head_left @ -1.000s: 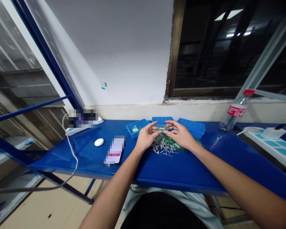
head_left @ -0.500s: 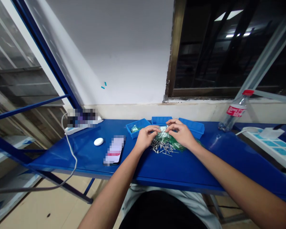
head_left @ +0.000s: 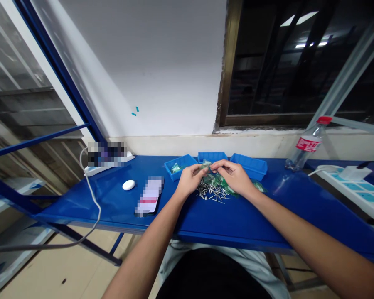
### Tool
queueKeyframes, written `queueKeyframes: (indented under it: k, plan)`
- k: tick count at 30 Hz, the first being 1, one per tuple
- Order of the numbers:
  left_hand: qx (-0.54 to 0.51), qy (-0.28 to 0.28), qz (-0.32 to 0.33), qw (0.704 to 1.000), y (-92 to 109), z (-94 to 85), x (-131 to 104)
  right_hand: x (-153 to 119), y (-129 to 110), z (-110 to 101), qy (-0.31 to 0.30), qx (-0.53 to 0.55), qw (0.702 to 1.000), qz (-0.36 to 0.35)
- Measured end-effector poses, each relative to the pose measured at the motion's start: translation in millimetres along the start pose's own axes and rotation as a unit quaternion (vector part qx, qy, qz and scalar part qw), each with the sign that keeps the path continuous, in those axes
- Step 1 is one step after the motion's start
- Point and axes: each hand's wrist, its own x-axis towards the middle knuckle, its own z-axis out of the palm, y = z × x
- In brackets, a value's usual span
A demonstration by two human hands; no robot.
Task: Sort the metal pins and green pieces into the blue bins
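Observation:
My left hand [head_left: 189,179] pinches a small clear, green-tinted plastic bag [head_left: 206,164] between thumb and fingers. From the other side my right hand [head_left: 233,176] is closed at the bag's edge, its fingertips close to the left ones. What lies inside the bag is too small to tell. Below the hands spreads a loose pile of metal pop rivets [head_left: 214,191] on the blue table [head_left: 215,222]. More green-tinted bags [head_left: 258,186] lie around the pile, partly covered by my right hand and wrist.
Behind the hands stand three blue bins: a left bin [head_left: 174,174] with a small bag in it, a middle bin [head_left: 212,156] and a right bin [head_left: 252,165]. A phone [head_left: 149,195] and a white oval object [head_left: 129,185] lie left. A bottle [head_left: 308,145] and power strip [head_left: 355,187] are right.
My right hand has lowered and turned inward, its fingertips now closer to my left hand. The bag, earlier spread flat between both hands, now looks tilted and bunched.

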Motion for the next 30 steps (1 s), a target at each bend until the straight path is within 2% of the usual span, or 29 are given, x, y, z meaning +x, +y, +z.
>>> queueKeyframes:
  k: [2,3,6,8,10,12,16,20,24,30]
  plan:
    - [0.032,0.065,0.024,0.997,0.4,-6.7,0.8,0.3,1.5,-2.4,0.016,-0.027,1.0,0.001]
    - [0.083,0.112,0.045,0.989,1.2,-11.0,0.5,0.2,2.1,-4.0,0.018,-0.056,0.998,-0.005]
    - [0.286,0.174,0.106,0.936,2.7,-24.8,-1.7,-1.0,2.9,-8.2,-0.004,-0.177,0.983,-0.038]
    - [0.387,0.195,0.097,0.896,0.2,-32.0,-3.3,-2.1,2.9,-9.0,-0.041,-0.235,0.969,-0.068]
    - [0.45,0.242,0.075,0.856,-4.7,-36.2,-3.9,-3.1,2.4,-8.1,-0.082,-0.259,0.957,-0.099]
    - [0.475,0.25,0.062,0.841,-9.6,-37.9,-3.7,-4.3,0.7,-6.2,-0.131,-0.264,0.947,-0.128]
    - [0.47,0.231,0.076,0.848,-9.8,-37.2,-2.9,-8.5,-6.3,1.0,-0.198,-0.251,0.932,-0.169]
    - [0.428,0.188,0.138,0.873,-0.5,-31.2,-3.2,-14.5,-10.3,11.1,-0.211,-0.246,0.927,-0.188]
    - [0.394,0.141,0.184,0.889,5.0,-21.7,-3.5,-16.3,-6.5,16.1,-0.227,-0.29,0.908,-0.199]
    - [0.363,0.095,0.198,0.905,6.9,-13.1,-4.2,-15.8,-5.8,16.6,-0.219,-0.324,0.899,-0.197]
